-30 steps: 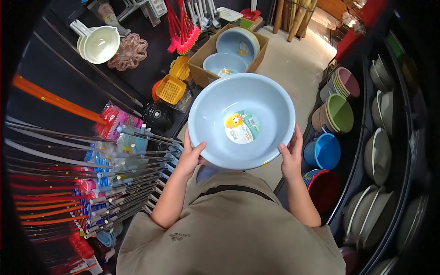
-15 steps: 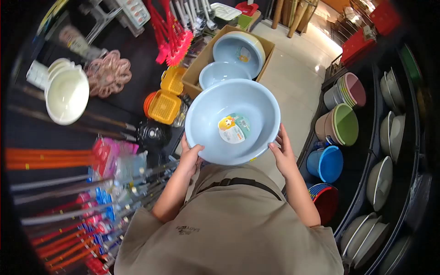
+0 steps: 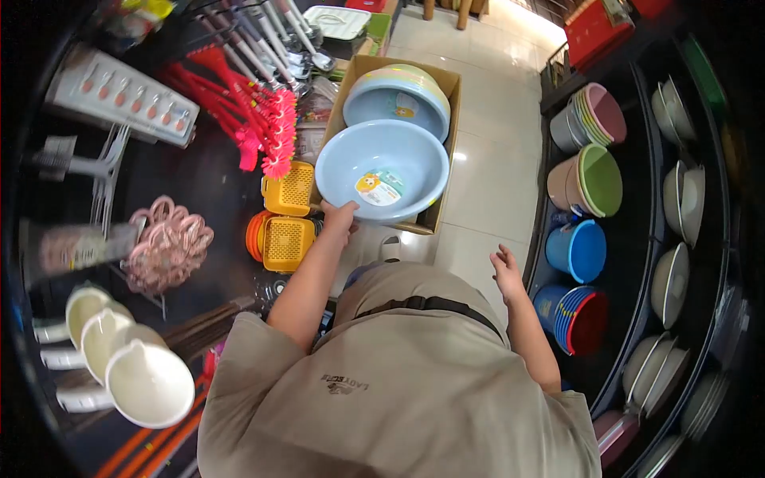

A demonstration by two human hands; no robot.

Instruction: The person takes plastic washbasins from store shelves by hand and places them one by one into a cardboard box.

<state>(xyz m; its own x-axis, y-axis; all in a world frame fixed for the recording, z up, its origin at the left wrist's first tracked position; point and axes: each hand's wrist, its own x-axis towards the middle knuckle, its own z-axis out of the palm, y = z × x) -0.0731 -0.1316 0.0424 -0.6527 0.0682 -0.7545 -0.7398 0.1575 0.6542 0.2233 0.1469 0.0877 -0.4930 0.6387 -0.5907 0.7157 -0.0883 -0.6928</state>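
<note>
White dippers (image 3: 150,384) with stubby handles hang at the far left, a little below a cluster of pink, flower-shaped pieces (image 3: 167,247). Up and to the right of those, bright red-pink brushes (image 3: 279,135) dangle with their bristly heads pointing down, close above two yellow baskets (image 3: 288,243) that sit one behind the other, pierced with small holes. Just right of the baskets the left hand (image 3: 340,219) is closed on the near-left rim of a light-blue basin (image 3: 390,159), thumb on top; the fingers underneath are mostly hidden. That basin, which has a round printed label on its bottom, tilts toward the wearer at the near end of a cardboard box (image 3: 450,85), in front of another blue basin (image 3: 398,111) inside it; whether it rests on anything there cannot be told. Farther right, over pale floor tiles (image 3: 486,191), the right hand (image 3: 508,275) holds nothing, its fingers parted and slightly bent, well apart from the basin. Past it stand a blue bucket (image 3: 575,251), nested red-lined buckets (image 3: 586,323) and a green-lined bucket (image 3: 602,183), with grey-white basins (image 3: 684,199) along the shelf at far right.
</note>
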